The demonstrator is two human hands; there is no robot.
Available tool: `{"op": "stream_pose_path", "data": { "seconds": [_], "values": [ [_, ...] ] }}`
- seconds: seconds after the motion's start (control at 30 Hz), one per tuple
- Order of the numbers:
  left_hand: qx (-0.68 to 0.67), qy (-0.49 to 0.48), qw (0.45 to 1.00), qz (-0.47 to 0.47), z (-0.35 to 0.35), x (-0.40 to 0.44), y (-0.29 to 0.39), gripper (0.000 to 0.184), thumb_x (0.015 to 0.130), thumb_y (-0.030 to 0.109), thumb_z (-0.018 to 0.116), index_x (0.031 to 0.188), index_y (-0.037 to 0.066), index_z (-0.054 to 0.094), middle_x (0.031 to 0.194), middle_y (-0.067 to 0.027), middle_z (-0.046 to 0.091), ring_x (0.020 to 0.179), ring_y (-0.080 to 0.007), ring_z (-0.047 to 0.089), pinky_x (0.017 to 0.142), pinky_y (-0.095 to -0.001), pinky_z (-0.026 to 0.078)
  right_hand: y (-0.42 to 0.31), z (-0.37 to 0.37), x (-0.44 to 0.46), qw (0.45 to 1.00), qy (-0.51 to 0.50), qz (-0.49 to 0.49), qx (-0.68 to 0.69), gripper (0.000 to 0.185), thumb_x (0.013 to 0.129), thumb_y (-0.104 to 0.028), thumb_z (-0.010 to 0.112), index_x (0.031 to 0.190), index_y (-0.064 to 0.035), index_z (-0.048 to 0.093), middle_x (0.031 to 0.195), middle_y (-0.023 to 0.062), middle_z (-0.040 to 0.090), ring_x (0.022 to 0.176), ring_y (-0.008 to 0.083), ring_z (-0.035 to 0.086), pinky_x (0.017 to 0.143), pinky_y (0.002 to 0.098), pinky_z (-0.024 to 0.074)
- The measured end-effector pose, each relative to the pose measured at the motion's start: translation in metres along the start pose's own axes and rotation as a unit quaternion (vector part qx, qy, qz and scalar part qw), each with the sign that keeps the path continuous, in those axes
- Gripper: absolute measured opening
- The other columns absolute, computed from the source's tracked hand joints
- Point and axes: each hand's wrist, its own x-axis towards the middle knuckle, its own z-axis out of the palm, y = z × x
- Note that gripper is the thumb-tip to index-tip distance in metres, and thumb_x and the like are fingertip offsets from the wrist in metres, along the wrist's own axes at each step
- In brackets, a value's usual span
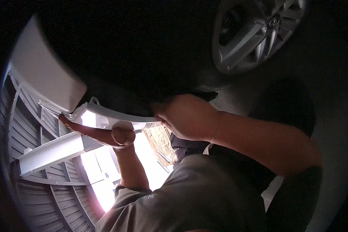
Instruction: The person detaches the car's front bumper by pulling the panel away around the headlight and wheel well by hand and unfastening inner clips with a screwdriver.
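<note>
Two bare hands on one curved white strip beside a car, with one wheel in view.

The strip (108, 120) runs between the hands, its left end near the lower corner of one white body panel (50, 69). The left hand (116, 137) lies along its lower side, this grip unclenched, fingers stretched out toward the panel. The right hand (187, 116) has its grip closed on the strip's right end, the fingertips partly lost in shadow. One spoked wheel (263, 34) stands at upper right, well apart from both hands; whether the dark hollow beside it contains anything cannot be told.
</note>
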Motion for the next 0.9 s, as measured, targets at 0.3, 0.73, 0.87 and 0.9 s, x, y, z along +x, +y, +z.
{"op": "stream_pose_path", "data": {
  "seconds": [0.3, 0.73, 0.87, 0.9],
  "values": [
    [0.015, -0.002, 1.000, -0.011, -0.001, 0.004, 0.000, 0.105, 0.094, 0.085, 0.013, 0.168, 0.011, 0.012, 0.170, -0.0270, 0.018, 0.158, -0.0438, 0.019, 0.125, -0.0694, 0.018, -0.025, -0.064, 0.022, 0.916, 0.272, -0.170, 0.241, 0.025, 0.095, -0.026, 0.073, 0.103, -0.0018, 0.071, 0.089, 0.0200, 0.073, 0.078, 0.0374, 0.073, 0.070, 0.0453, 0.0598],
    [0.018, -0.004, 0.999, -0.027, -0.003, 0.006, 0.005, 0.104, 0.095, 0.084, 0.014, 0.168, 0.010, 0.012, 0.170, -0.0268, 0.017, 0.159, -0.0440, 0.018, 0.125, -0.0690, 0.017, -0.031, -0.071, 0.034, 0.901, 0.284, -0.204, 0.257, 0.030, 0.097, -0.023, 0.073, 0.118, -0.0017, 0.069, 0.093, 0.0165, 0.073, 0.075, 0.0251, 0.075, 0.065, 0.0356, 0.0614],
    [0.017, -0.004, 0.999, -0.034, -0.001, 0.008, 0.006, 0.104, 0.095, 0.084, 0.014, 0.168, 0.010, 0.012, 0.171, -0.0268, 0.017, 0.159, -0.0440, 0.018, 0.126, -0.0689, 0.016, -0.037, -0.073, 0.034, 0.917, 0.299, -0.195, 0.178, 0.024, 0.096, -0.019, 0.071, 0.112, -0.0016, 0.066, 0.087, 0.0153, 0.070, 0.069, 0.0261, 0.073, 0.059, 0.0367, 0.0597],
    [0.017, -0.002, 0.999, -0.035, -0.001, 0.008, 0.006, 0.104, 0.095, 0.084, 0.014, 0.168, 0.009, 0.012, 0.171, -0.0267, 0.017, 0.159, -0.0440, 0.018, 0.126, -0.0689, 0.016, -0.039, -0.071, 0.035, 0.913, 0.315, -0.195, 0.170, 0.024, 0.096, -0.017, 0.071, 0.112, -0.0017, 0.064, 0.086, 0.0152, 0.069, 0.068, 0.0262, 0.072, 0.058, 0.0368, 0.0593]
  ]
}}
